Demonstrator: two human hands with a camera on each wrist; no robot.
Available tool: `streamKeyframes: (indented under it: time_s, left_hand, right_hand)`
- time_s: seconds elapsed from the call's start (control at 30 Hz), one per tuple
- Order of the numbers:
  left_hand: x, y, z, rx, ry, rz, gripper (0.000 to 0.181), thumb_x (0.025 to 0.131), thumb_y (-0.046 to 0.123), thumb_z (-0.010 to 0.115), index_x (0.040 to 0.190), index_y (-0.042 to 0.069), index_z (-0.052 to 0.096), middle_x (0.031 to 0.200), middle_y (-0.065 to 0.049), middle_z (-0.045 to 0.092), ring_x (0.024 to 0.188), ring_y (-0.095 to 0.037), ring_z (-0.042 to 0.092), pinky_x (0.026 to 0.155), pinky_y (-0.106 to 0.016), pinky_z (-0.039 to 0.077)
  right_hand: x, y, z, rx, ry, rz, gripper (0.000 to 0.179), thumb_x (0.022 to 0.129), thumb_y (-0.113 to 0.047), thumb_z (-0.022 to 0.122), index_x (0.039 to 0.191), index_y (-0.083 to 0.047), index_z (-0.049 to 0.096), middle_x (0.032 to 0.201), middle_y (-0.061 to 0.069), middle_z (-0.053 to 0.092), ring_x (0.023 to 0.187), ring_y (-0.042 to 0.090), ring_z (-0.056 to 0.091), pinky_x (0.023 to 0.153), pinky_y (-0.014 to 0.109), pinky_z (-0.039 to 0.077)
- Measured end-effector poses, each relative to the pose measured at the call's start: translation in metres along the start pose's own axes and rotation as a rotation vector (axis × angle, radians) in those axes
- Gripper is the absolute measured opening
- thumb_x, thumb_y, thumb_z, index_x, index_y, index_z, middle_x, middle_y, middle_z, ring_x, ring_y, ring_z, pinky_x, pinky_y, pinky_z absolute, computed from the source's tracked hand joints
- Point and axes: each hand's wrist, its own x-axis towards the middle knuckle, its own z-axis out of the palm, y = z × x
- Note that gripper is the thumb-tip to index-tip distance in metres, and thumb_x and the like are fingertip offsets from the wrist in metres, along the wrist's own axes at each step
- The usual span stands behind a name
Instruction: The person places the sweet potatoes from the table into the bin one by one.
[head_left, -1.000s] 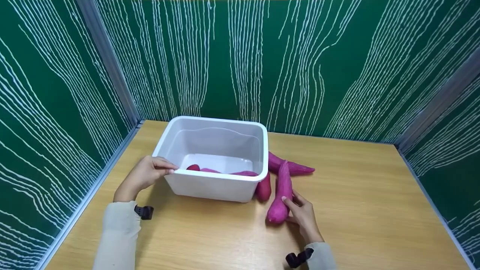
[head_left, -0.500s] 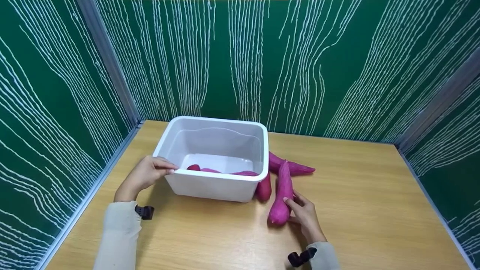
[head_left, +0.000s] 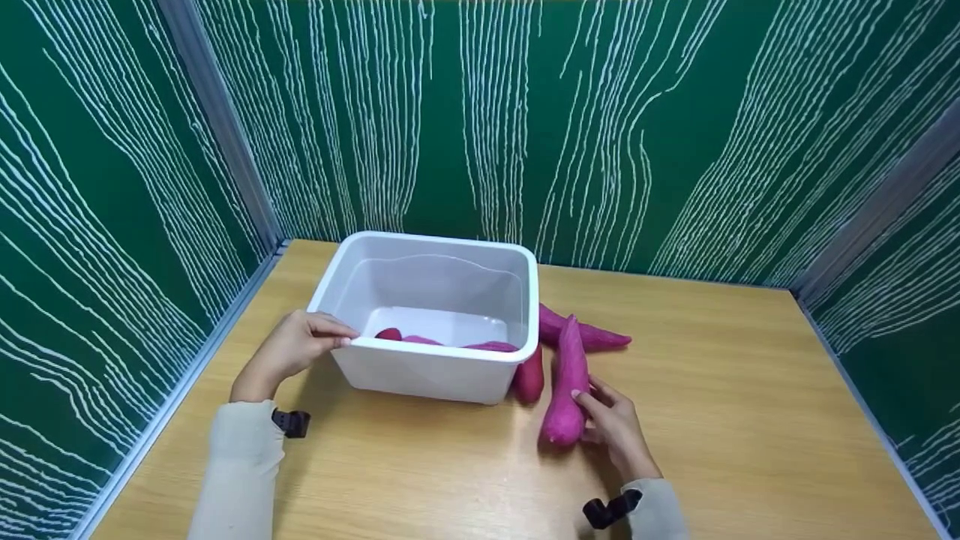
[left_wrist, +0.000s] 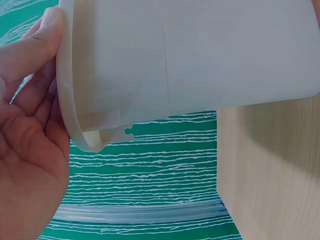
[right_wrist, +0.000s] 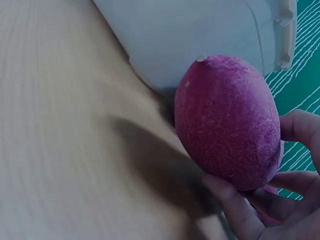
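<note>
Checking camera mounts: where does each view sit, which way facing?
Head: worn on the head, looking forward and down at the white bin and held pink object; left hand, right hand and sleeves show.
Left wrist: worn there, facing the bin's rim and outer wall; left hand shows.
Right wrist: worn there, facing the pink object's blunt end, bin behind; right hand shows.
Both wrist views share the bin.

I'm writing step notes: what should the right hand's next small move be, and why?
Probably lift the long, tapered magenta root-shaped object toward the open white plastic bin, since the right hand grips it, the left hand holds the bin's rim, and magenta pieces lie inside.
</note>
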Motion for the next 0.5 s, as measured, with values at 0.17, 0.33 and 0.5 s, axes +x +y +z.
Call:
streamKeyframes:
  time_s: [0.17, 0.33, 0.5]
  left_hand:
    - [0.000, 0.000, 0.000, -0.010, -0.008, -0.015, 0.019, 0.086, 0.003, 0.069, 0.100, 0.011, 0.077, 0.110, -0.011, 0.072, 0.111, -0.032, 0.056, 0.100, -0.051, 0.046]
    - [0.002, 0.000, 0.000, -0.016, -0.017, -0.024, 0.020, 0.086, 0.002, 0.068, 0.102, 0.011, 0.077, 0.112, -0.011, 0.072, 0.111, -0.032, 0.056, 0.101, -0.052, 0.045]
    - [0.002, 0.000, -0.001, -0.014, -0.022, -0.034, 0.020, 0.086, 0.002, 0.068, 0.102, 0.011, 0.077, 0.113, -0.012, 0.071, 0.113, -0.033, 0.056, 0.102, -0.052, 0.045]
  right_hand:
    - [-0.001, -0.008, -0.004, -0.018, -0.012, 0.015, 0.068, 0.091, -0.024, 0.064, 0.150, -0.012, 0.033, 0.152, 0.019, 0.035, 0.083, 0.018, 0.067, 0.061, 0.034, 0.057]
    - [-0.002, -0.013, -0.007, -0.032, -0.026, 0.014, 0.066, 0.092, -0.026, 0.063, 0.150, -0.013, 0.033, 0.153, 0.018, 0.033, 0.100, 0.024, 0.063, 0.072, 0.033, 0.057]
    - [-0.001, -0.019, -0.007, -0.037, -0.028, -0.015, 0.064, 0.093, -0.023, 0.061, 0.150, -0.011, 0.034, 0.152, 0.020, 0.035, 0.114, 0.027, 0.057, 0.081, 0.032, 0.056]
